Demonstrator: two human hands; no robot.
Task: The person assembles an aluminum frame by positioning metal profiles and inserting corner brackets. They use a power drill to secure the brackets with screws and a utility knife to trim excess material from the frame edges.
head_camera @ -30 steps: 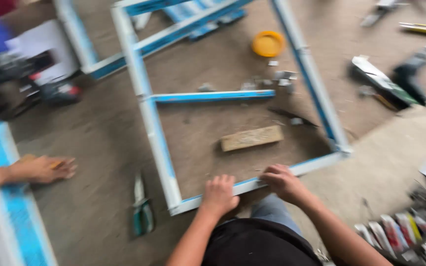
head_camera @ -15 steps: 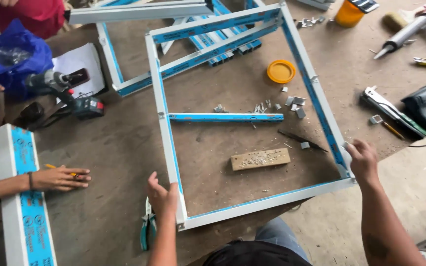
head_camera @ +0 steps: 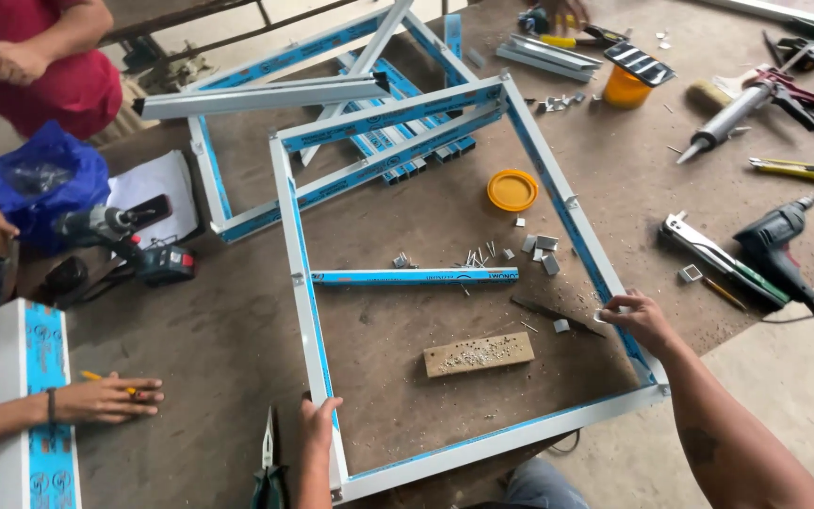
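A large square frame of white metal profile with blue film (head_camera: 301, 273) lies on the brown floor. My left hand (head_camera: 317, 421) grips its left bar near the front corner. My right hand (head_camera: 638, 318) holds the right bar (head_camera: 577, 226), fingers pinched at its inner edge. Inside the frame lie a loose short blue-filmed bar (head_camera: 415, 276), a small wooden block (head_camera: 479, 354), a dark thin tool (head_camera: 550, 311) and scattered small metal pieces (head_camera: 539, 245).
Green-handled pliers (head_camera: 268, 462) lie by my left hand. A second frame (head_camera: 214, 179) and profiles sit behind. Another person's hand (head_camera: 105, 399) with a pencil rests beside a white profile (head_camera: 32, 405) at left. Drills (head_camera: 779, 236) (head_camera: 115, 231), caulking gun (head_camera: 737, 108), orange lid (head_camera: 512, 189) lie around.
My hands moved apart from the frame's front bar to its left and right bars. The view pulled back and steadied, showing more of the floor and tools.
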